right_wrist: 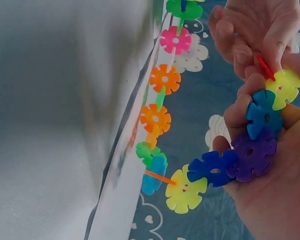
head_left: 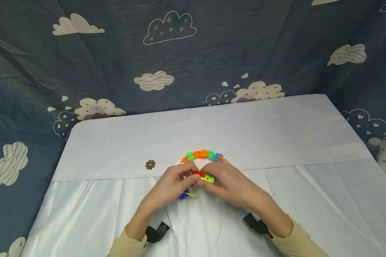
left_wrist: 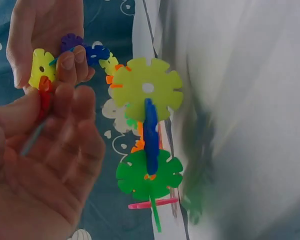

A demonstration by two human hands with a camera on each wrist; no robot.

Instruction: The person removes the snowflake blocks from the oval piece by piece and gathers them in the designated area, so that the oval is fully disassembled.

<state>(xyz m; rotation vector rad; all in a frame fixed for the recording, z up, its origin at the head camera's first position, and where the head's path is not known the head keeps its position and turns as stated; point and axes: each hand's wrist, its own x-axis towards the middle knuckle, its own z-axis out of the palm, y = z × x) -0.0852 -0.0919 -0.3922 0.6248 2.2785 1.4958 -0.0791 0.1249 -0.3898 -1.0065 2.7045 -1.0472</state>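
Above the white table my left hand pinches a red notched plastic disc between thumb and fingers. My right hand meets it fingertip to fingertip, holding a yellow disc edge-on against the red one. From the yellow disc a linked chain runs across the right palm: a teal disc, a purple disc and a blue disc. Beyond the hands the chain arcs round through orange discs and others. Its other end, with a dark blue disc, shows below the left hand.
A loose brown disc lies left of the chain on the white-covered table. Black straps hang at both wrists. A dark cloud-printed cloth stands behind the table and at its sides.
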